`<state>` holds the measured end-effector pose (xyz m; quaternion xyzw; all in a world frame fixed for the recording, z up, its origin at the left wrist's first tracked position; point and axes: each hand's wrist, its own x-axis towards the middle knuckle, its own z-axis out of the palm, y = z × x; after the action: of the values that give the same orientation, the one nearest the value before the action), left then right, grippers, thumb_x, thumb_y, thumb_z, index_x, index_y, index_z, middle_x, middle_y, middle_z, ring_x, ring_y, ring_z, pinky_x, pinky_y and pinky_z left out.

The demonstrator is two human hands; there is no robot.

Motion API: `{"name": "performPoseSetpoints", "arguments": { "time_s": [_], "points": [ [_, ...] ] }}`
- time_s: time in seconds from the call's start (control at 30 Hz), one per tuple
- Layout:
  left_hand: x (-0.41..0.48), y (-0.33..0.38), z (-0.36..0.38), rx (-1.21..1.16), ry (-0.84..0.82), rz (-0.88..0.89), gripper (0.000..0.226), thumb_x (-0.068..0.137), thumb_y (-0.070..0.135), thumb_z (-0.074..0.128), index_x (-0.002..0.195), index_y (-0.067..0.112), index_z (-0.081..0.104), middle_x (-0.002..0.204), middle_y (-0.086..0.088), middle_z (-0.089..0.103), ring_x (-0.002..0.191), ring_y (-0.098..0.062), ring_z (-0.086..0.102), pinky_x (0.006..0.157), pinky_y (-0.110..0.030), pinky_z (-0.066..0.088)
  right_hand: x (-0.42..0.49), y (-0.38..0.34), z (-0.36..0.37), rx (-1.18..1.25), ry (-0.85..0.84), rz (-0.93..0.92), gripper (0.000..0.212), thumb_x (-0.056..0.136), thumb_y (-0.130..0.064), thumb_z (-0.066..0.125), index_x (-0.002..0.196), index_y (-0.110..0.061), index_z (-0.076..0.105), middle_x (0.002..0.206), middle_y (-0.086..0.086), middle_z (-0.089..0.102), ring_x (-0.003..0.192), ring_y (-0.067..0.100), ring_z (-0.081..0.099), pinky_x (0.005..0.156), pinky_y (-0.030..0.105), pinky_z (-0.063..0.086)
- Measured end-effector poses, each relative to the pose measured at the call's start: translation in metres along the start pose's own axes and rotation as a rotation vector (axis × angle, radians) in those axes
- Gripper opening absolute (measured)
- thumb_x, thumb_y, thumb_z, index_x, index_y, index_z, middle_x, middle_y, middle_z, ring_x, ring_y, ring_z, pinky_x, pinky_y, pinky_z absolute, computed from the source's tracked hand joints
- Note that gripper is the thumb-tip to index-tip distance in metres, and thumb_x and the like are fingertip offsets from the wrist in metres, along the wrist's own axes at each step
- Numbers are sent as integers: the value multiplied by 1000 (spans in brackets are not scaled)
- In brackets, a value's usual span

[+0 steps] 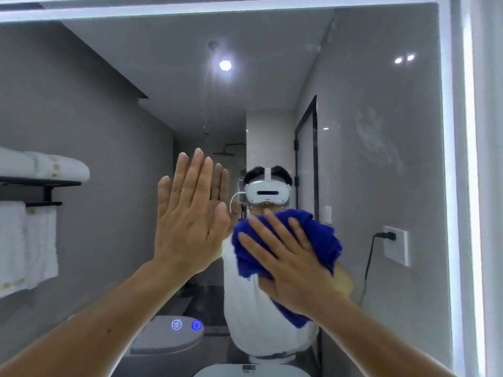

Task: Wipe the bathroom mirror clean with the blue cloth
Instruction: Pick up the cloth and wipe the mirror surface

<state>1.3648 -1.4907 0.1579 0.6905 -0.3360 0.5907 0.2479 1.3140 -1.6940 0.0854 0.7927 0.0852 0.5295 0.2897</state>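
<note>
Two hands on the bathroom mirror (381,85): left hand (190,216) flat, fingers straight, against the glass; right hand (294,270), fingers spread, presses the blue cloth (326,240) to mirror centre. Cloth deep blue, bunched, creased. Smudge (374,134) upper right.

Single view: head cam, wide-angle, worn on the person's head. It faces the mirror (367,77) nearly square-on and close: both forearms enter from the bottom corners and reach the glass. Left hand (190,221) lies flat on the glass; right hand (288,265) sits just beside it, slightly lower, pressing the blue cloth (321,235). The rig shows in the reflection: headset (265,193) just above the right hand's fingertips. Lit frame (471,159) runs well right of the right hand and well above both hands. Reflected towel rack (40,183) is far left of the left hand, wall socket (396,244) right of the cloth.
</note>
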Motion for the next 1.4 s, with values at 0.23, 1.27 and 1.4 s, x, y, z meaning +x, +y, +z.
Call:
{"name": "performPoseSetpoints", "arguments": {
  "time_s": [0.23,1.27,1.4],
  "points": [
    [15,14,6,-5,15,54,67,97,41,22,155,9,14,164,-6,8,152,-20,-1,120,-54,10,12,124,-46,1,56,462,72,92,-45,42,154,-23,14,160,7,20,147,32,16,119,51,9],
    [125,55,7,-31,50,-15,67,94,41,17,156,22,1,163,10,-9,145,1,-21,120,-31,-11,198,153,-73,84,189,539,77,92,-68,23,154,-29,-1,163,2,-4,149,30,-8,117,53,-8],
    [124,53,1,5,15,-33,71,91,49,11,157,23,-3,163,11,-14,143,2,-24,121,-34,-11,151,105,-49,68,186,331,69,99,-53,33,155,-31,0,164,1,-1,150,26,-8,118,50,-8]
  ]
}}
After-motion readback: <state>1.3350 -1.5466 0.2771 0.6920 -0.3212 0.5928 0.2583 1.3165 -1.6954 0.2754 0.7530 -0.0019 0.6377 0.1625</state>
